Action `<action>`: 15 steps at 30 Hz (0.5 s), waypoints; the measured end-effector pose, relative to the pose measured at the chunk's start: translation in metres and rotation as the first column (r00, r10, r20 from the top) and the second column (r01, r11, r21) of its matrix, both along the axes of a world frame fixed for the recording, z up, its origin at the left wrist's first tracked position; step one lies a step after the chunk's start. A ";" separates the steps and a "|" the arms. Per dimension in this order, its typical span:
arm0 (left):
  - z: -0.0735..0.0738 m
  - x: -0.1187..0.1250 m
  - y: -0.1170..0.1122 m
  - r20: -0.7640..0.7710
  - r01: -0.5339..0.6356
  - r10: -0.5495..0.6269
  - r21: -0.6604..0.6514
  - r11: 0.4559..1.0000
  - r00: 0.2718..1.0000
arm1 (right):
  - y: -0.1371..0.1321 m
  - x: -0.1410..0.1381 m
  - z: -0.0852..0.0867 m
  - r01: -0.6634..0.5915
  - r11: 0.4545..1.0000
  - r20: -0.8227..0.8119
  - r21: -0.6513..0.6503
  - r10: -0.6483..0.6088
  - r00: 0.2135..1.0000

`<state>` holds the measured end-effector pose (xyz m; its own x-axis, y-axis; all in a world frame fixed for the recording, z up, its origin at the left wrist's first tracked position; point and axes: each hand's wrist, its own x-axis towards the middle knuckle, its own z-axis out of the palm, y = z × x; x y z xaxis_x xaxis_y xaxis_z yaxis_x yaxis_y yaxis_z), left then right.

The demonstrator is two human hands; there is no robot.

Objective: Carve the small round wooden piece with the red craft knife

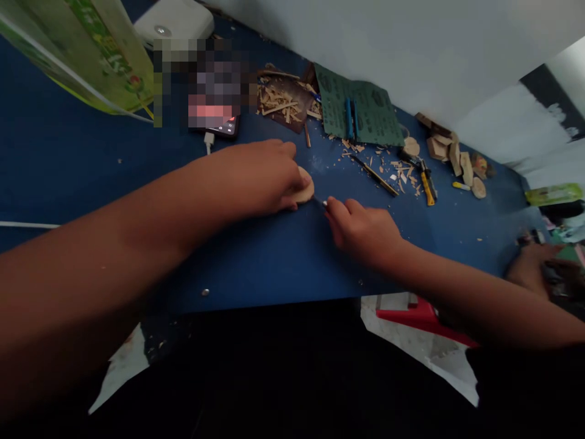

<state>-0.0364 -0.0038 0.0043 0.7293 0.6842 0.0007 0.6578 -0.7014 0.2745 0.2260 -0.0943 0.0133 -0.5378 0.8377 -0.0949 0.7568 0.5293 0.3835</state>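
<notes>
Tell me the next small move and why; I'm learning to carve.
Probably turn the wooden disc a little under the left hand, moving those fingers away: the small knife in the right hand points at the disc's edge, close to them.

A pale, rounded wooden piece [305,188] lies under the left hand [253,177], its fingertips pressing on it. Just beside its edge, a thin knife blade [319,202] projects from the right hand [361,231].

Wood shavings [397,177] and a yellow cutter [428,186] (sandpaper [359,107] behind) block the right hand [363,231].
</notes>
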 end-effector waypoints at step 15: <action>-0.006 -0.006 0.009 0.027 -0.012 0.012 0.016 1.000 1.000 | 0.088 0.003 0.044 -0.099 0.871 -0.374 -0.480 -0.102 0.922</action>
